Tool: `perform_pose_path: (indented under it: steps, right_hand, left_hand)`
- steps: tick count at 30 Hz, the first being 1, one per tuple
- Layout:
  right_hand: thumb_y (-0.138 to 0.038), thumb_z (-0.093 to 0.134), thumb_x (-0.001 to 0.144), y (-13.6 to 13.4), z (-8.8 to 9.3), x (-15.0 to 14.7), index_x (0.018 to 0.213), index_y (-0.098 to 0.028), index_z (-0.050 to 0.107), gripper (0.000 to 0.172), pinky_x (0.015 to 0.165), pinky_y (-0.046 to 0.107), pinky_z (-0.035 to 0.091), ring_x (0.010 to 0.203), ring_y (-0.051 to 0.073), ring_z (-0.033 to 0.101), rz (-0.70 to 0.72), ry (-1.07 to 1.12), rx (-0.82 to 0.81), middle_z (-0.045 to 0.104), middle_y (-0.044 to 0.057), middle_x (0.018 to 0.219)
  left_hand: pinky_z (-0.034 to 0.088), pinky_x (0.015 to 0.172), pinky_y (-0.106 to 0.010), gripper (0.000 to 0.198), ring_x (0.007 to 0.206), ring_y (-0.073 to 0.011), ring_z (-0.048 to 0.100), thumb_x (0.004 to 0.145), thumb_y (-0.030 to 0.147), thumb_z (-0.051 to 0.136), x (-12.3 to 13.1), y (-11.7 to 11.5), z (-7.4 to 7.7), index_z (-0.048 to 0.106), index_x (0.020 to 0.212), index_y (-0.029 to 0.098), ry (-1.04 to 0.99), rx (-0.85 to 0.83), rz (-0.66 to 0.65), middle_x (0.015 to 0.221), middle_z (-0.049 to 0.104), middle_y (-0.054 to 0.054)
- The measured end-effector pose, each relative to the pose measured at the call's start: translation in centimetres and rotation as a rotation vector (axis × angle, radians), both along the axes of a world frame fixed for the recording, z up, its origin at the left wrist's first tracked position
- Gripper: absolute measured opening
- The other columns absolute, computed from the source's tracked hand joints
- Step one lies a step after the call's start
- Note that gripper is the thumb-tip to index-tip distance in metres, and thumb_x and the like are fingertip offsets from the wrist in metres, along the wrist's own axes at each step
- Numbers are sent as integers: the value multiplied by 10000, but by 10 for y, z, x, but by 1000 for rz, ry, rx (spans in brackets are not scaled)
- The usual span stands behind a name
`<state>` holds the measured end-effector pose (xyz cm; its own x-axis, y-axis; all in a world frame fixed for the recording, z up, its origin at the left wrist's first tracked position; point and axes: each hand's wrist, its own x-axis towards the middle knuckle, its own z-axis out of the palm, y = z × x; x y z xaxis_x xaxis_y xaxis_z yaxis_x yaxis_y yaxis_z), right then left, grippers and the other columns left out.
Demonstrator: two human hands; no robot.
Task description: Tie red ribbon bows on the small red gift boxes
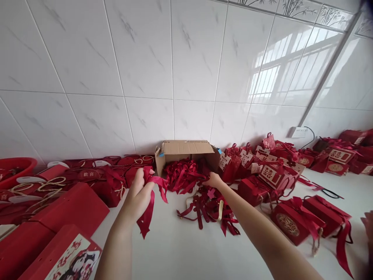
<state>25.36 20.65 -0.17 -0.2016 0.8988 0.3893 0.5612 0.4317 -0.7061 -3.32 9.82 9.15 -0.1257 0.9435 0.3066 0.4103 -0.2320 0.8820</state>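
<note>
My left hand point(139, 194) is closed round a red ribbon point(148, 212), whose ends hang down below the fist. My right hand point(213, 180) reaches forward into a heap of red ribbons point(183, 175) that spills from a tipped cardboard box point(186, 149) against the wall. Its fingers are buried in the ribbons, so I cannot see what they hold. More loose ribbons point(208, 210) lie on the white surface point(180, 249) under my right forearm.
Flat red gift boxes and bags point(67, 210) are stacked on the left, beside a red basin point(14, 167). Assembled red gift boxes with ribbons point(291, 221) and tagged ones point(271, 171) crowd the right. A white tiled wall point(145, 77) stands behind, with a power strip point(297, 132).
</note>
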Motion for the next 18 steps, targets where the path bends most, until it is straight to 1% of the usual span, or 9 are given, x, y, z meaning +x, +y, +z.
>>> perform_pose_path:
  steps: [3, 6, 8, 9, 10, 12, 14, 16, 18]
  right_hand:
    - [-329, 533, 920, 2, 8, 9, 1066, -229, 624, 199, 817, 339, 526, 994, 206, 597, -92, -114, -169, 602, 53, 1169]
    - [-318, 548, 912, -3, 33, 22, 1002, -199, 640, 175, 772, 322, 536, 895, 174, 623, -161, -178, -247, 641, 51, 1066]
    - [-280, 661, 824, -11, 60, 31, 767, -191, 675, 107, 674, 320, 539, 709, 172, 630, -190, -185, -234, 682, 50, 802]
    - [-246, 719, 757, -17, 76, 35, 660, -188, 665, 125, 629, 342, 534, 616, 180, 616, -202, -179, -212, 666, 46, 666]
    - [-228, 737, 723, -24, 93, 38, 636, -186, 661, 122, 600, 354, 528, 563, 176, 603, -215, -165, -181, 654, 36, 604]
    - [-268, 715, 724, -40, 129, 42, 684, -186, 678, 98, 545, 347, 516, 522, 159, 585, -233, -126, -103, 669, 29, 618]
    - [-318, 707, 720, -61, 164, 42, 734, -193, 688, 128, 529, 322, 510, 524, 138, 581, -239, -70, -8, 681, 25, 650]
    - [-328, 725, 710, -83, 192, 34, 743, -175, 687, 161, 516, 302, 510, 529, 131, 596, -161, 127, 133, 679, 34, 641]
    - [-331, 729, 719, -102, 210, 21, 760, -171, 667, 176, 586, 294, 543, 602, 129, 634, -47, 309, 210, 679, 32, 690]
  left_hand:
    - [380, 627, -263, 165, 631, -164, 479, 778, 327, 525, 0, 0, 2, 523, 933, 268, -10, -23, 0, 752, 554, 41]
    - [378, 614, -262, 155, 602, -157, 462, 771, 321, 538, 1, 0, 5, 518, 912, 259, -15, -47, -3, 710, 528, 46]
    - [386, 638, -265, 136, 652, -168, 498, 771, 318, 550, 3, 1, 5, 528, 888, 252, -12, -44, 2, 738, 549, 34]
    - [390, 654, -268, 135, 695, -177, 518, 773, 324, 556, 3, 2, 4, 537, 883, 250, -11, -40, 2, 773, 567, 23]
    - [393, 664, -269, 139, 734, -187, 532, 777, 338, 561, 3, 4, 2, 548, 882, 248, -11, -38, -5, 806, 583, 14]
    - [396, 666, -269, 158, 780, -200, 544, 791, 377, 553, 3, 8, -2, 572, 878, 246, -25, -34, -15, 832, 598, 4]
    - [407, 664, -266, 181, 799, -206, 553, 803, 403, 537, 3, 14, -6, 596, 874, 247, -87, -20, -9, 819, 605, 6]
    - [429, 676, -268, 203, 823, -213, 570, 800, 418, 541, 6, 19, -11, 615, 872, 244, -227, 12, -12, 814, 620, 2]
    - [459, 693, -284, 251, 861, -230, 590, 779, 453, 559, 15, 21, -15, 631, 878, 234, -389, 29, -82, 823, 639, -18]
